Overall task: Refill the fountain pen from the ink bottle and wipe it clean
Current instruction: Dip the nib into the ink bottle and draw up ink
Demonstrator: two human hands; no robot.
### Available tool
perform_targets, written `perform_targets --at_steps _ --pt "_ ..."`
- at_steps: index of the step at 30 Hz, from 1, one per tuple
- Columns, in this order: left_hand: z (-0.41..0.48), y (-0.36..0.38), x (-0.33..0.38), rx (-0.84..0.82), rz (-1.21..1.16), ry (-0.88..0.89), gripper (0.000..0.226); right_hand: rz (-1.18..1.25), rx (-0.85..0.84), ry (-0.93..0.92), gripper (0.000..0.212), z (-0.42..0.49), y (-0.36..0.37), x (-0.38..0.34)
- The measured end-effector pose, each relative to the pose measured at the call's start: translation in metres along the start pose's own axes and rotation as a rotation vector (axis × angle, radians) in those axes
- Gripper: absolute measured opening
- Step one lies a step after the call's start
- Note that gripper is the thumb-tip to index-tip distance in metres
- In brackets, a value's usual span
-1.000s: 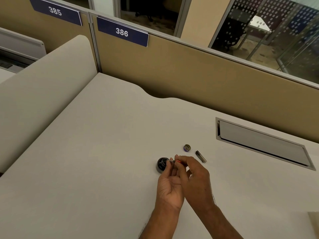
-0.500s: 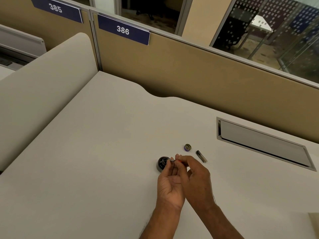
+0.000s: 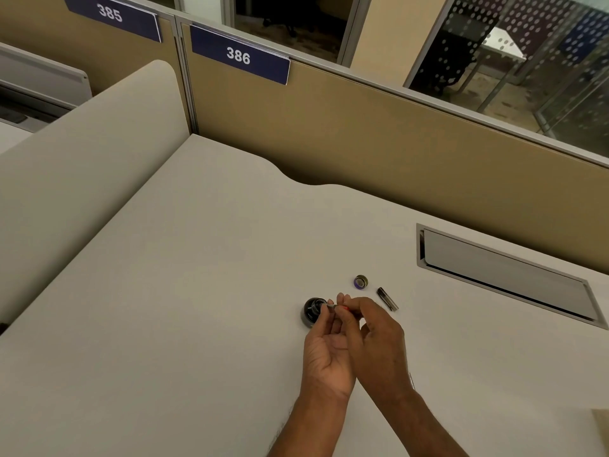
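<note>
Head view. Both hands meet just beside the open ink bottle, which stands on the pale surface. The left hand, palm up, pinches the silvery front end of the fountain pen in its fingertips. The right hand pinches the rear end, where a red bit shows. The pen's tip is at the bottle's rim; whether it touches ink is too small to tell.

Likely step: filling, or working the pen's filler over the mouth. The next move calls for a steady dip without nudging the bottle, which is open and easy to tip.

Beyond the hands lie the bottle lid and a dark pen part, clear of the work. A cable hatch is well apart. No wiping cloth is in sight
</note>
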State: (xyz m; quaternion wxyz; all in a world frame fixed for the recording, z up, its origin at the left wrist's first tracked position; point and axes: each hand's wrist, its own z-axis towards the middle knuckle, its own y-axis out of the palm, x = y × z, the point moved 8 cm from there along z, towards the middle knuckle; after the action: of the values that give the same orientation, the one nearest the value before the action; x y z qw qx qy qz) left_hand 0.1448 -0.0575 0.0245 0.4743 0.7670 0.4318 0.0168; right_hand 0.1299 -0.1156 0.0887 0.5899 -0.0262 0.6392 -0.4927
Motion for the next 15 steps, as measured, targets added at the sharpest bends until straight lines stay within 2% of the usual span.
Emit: perform_targets --at_steps 3,8,15 --pt "-0.0003 0.0021 -0.0006 -0.019 -0.022 -0.016 0.028 -0.014 -0.001 0.017 0.003 0.0017 0.0006 0.001" --pt "-0.0009 0.0032 -0.001 -0.01 0.025 -0.015 0.027 0.009 -0.018 0.0 0.017 0.0018 0.0 -0.0006" --pt "0.0002 0.0028 -0.0029 -0.021 -0.03 -0.02 0.031 0.025 0.012 0.039 0.007 0.004 -0.0005 0.0004"
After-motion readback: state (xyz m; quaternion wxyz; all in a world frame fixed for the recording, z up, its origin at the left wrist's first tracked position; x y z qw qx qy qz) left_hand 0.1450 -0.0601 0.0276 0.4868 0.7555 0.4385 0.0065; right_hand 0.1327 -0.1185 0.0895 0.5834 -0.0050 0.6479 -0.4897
